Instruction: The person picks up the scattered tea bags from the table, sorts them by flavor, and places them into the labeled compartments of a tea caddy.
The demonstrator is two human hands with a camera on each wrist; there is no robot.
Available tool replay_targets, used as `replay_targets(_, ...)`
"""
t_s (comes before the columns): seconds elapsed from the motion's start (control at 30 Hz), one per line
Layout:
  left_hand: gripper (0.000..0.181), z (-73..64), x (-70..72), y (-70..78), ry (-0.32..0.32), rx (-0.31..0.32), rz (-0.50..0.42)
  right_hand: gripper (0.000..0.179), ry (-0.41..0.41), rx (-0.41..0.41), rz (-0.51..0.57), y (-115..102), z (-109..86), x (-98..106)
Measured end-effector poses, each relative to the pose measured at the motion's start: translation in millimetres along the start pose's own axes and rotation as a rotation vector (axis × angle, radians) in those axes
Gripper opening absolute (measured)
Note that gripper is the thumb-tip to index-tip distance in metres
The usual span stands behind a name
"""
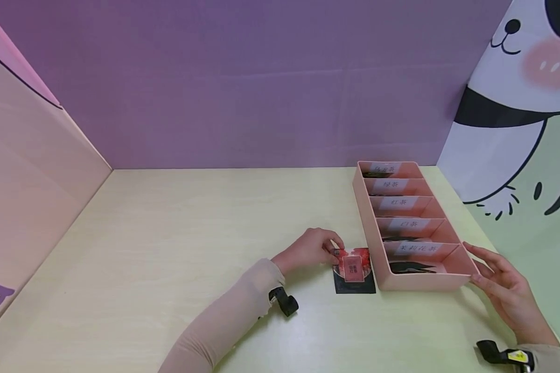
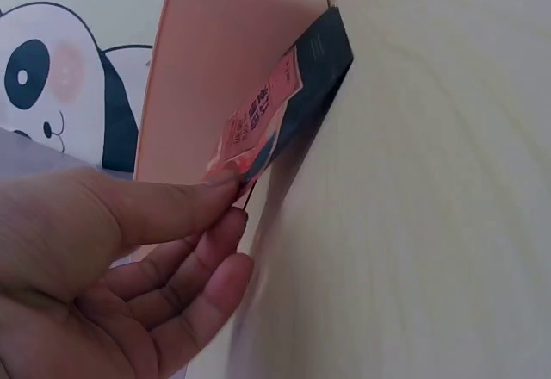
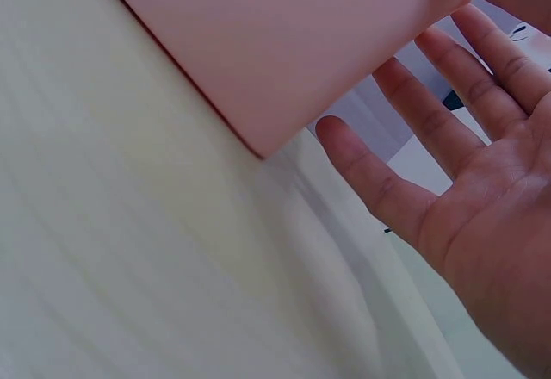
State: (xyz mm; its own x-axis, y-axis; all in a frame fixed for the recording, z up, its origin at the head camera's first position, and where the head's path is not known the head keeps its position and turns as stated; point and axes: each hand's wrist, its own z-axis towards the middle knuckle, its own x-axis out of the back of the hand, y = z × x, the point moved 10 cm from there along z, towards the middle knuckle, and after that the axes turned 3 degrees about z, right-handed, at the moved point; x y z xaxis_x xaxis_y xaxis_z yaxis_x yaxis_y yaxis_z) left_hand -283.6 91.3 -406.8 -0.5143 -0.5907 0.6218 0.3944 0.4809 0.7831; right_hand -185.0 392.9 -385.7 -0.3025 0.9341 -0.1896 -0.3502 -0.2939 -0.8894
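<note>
A black-and-red tea packet (image 1: 353, 270) lies at the left side of a pink compartment box (image 1: 427, 283). My left hand (image 1: 313, 247) pinches the packet's far left corner. In the left wrist view the thumb rests on the packet's (image 2: 297, 108) printed face, with fingers underneath, and the packet tilts up from the table. At the box's front right corner is my right hand (image 1: 506, 290), its thumb and fingertips against the edge. The right wrist view shows its fingers (image 3: 422, 121) spread and mostly straight beside the box wall (image 3: 258, 43).
Several compartments with Chinese tea labels (image 1: 419, 248) run front to back in the box. Dark packets (image 1: 408, 267) lie in the front one, others farther back. The pale wooden table (image 1: 191, 223) meets a purple wall (image 1: 242, 103) behind and a panda-printed panel (image 1: 527, 155) on the right.
</note>
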Motion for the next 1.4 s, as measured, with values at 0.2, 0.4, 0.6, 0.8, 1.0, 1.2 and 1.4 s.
replay_targets(0.2,0.026,1.5,18.5,-1.8,0.057,-0.007,-0.116,0.054,0.038,-0.025,-0.042,2,-1.0,3)
replay_targets(0.4,0.026,4.7,40.1,3.6,0.113,-0.012,-0.163,0.054,0.045,-0.030,-0.039,5,-0.9,5)
replay_targets(0.6,0.025,9.0,61.3,27.2,0.195,-0.064,-0.139,0.055,0.051,-0.031,-0.052,5,-3.2,9)
replay_targets(0.8,0.022,16.3,75.5,55.5,0.304,-0.129,-0.070,0.056,0.069,-0.056,-0.055,10,-4.1,13)
replay_targets(1.0,0.021,23.4,84.1,75.6,0.335,-0.148,-0.038,0.055,0.046,-0.019,-0.065,10,-2.4,10)
replay_targets(1.2,0.020,35.4,83.2,100.7,0.399,-0.238,-0.054,0.057,0.066,-0.041,-0.069,10,-3.4,15)
replay_targets(1.4,0.020,45.9,75.7,117.0,0.484,-0.360,-0.053,0.057,0.092,-0.050,-0.050,9,-5.3,19)
